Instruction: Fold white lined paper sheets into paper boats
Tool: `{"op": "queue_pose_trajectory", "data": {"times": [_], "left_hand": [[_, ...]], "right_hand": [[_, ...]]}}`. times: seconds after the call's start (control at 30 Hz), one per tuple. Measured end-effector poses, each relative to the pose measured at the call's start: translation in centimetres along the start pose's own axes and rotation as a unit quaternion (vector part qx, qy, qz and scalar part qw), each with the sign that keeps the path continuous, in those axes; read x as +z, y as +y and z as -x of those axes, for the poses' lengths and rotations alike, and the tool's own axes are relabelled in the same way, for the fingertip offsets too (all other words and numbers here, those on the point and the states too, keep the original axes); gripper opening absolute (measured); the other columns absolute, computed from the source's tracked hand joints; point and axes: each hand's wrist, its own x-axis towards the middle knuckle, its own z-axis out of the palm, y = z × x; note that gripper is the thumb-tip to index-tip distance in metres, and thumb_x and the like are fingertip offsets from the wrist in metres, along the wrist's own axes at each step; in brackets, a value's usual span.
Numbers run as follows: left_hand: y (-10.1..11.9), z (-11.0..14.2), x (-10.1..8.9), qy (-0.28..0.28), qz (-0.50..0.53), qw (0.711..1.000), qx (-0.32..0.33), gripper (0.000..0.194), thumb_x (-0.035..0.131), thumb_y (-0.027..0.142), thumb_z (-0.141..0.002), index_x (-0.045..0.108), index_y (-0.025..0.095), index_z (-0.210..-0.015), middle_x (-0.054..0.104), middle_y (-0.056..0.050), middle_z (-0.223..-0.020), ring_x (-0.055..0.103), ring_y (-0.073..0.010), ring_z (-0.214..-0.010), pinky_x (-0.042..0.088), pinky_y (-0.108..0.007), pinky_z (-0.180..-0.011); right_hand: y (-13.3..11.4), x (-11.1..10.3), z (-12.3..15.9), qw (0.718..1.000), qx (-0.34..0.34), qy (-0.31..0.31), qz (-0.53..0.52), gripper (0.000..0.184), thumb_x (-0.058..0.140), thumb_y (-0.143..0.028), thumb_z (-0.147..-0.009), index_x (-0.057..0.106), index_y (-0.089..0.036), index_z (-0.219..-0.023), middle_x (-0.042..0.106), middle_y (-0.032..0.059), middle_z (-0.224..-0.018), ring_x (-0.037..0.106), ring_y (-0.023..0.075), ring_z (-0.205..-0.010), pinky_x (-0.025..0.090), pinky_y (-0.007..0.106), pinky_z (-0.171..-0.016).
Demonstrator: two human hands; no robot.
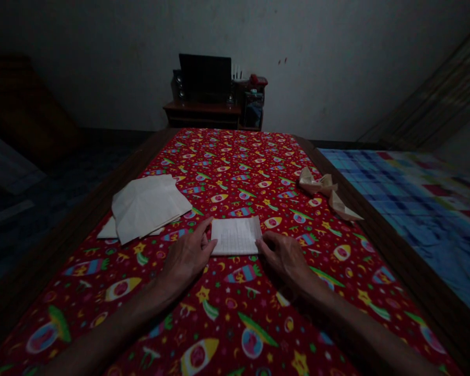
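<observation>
A folded sheet of paper [235, 236], white with faint ruled lines, lies on the red patterned cloth [227, 308] in front of me. My left hand [190, 250] pinches its left edge between thumb and fingers. At the opposite edge, my right hand [284, 253] is closed on the paper in the same way, thumb near the lower corner and the other fingers curled. Left of the hands rests a loose stack of creased pale paper sheets [149, 206]. Folded paper shapes [327, 190] with pointed ends sit near the cloth's right side.
Dark wooden edges [356, 203] border the cloth-covered surface. Beyond its far end, a monitor [206, 77] with speakers stands on a small wooden desk [203, 112] against the wall. A blue checked cloth [391, 193] spreads lower down at the right.
</observation>
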Motion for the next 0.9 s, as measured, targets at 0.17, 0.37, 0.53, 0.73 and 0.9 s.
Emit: {"op": "queue_pose_trajectory", "data": {"times": [0.17,0.37,0.53,0.73,0.9], "left_hand": [[0.9,1.2,0.5,0.095,-0.071,0.967,0.228,0.029,0.037,0.019,-0.093,0.058,0.015,-0.113,0.06,-0.011,-0.112,0.054,-0.0231,-0.107,0.042,-0.041,-0.093],[2.3,1.8,1.7,0.0,-0.106,0.923,0.369,0.04,0.036,0.023,-0.095,0.041,0.012,-0.133,0.042,-0.012,-0.141,0.032,-0.0241,-0.134,0.031,-0.047,-0.109],[1.8,1.7,2.6,-0.023,-0.1,0.93,0.354,0.043,0.034,0.024,-0.096,0.035,0.015,-0.138,0.037,-0.01,-0.145,0.027,-0.0217,-0.136,0.03,-0.044,-0.11],[1.7,1.7,2.6,-0.038,-0.097,0.934,0.343,0.041,0.034,0.025,-0.096,0.038,0.016,-0.135,0.037,-0.01,-0.145,0.028,-0.0226,-0.136,0.03,-0.046,-0.11],[1.8,1.8,2.6,-0.041,-0.103,0.934,0.34,0.041,0.034,0.024,-0.096,0.038,0.016,-0.136,0.036,-0.009,-0.145,0.027,-0.0225,-0.137,0.03,-0.046,-0.11]], "right_hand": [[-0.2,-0.1,-0.1,1.0,0.001,-0.006,-0.002,0.027,0.047,-0.034,-0.086,0.055,-0.017,-0.065,0.052,-0.0016,-0.054,0.044,0.0096,-0.048,0.025,0.021,-0.051],[-0.2,0.0,0.0,1.0,-0.008,0.008,-0.004,0.028,0.046,-0.033,-0.086,0.057,-0.017,-0.066,0.055,0.0,-0.057,0.047,0.0106,-0.05,0.027,0.021,-0.052],[-0.4,-0.1,-0.2,1.0,-0.003,0.001,0.0,0.03,0.045,-0.034,-0.087,0.057,-0.017,-0.066,0.055,0.0002,-0.056,0.047,0.0105,-0.049,0.027,0.021,-0.051],[-0.3,-0.2,-0.1,1.0,-0.007,-0.001,0.003,0.031,0.044,-0.035,-0.087,0.058,-0.017,-0.066,0.056,0.0005,-0.056,0.049,0.011,-0.05,0.028,0.021,-0.051],[-0.3,-0.2,-0.1,1.0,-0.005,-0.003,0.01,0.03,0.044,-0.034,-0.087,0.059,-0.017,-0.068,0.058,0.0013,-0.058,0.05,0.0114,-0.05,0.028,0.022,-0.051]]}}
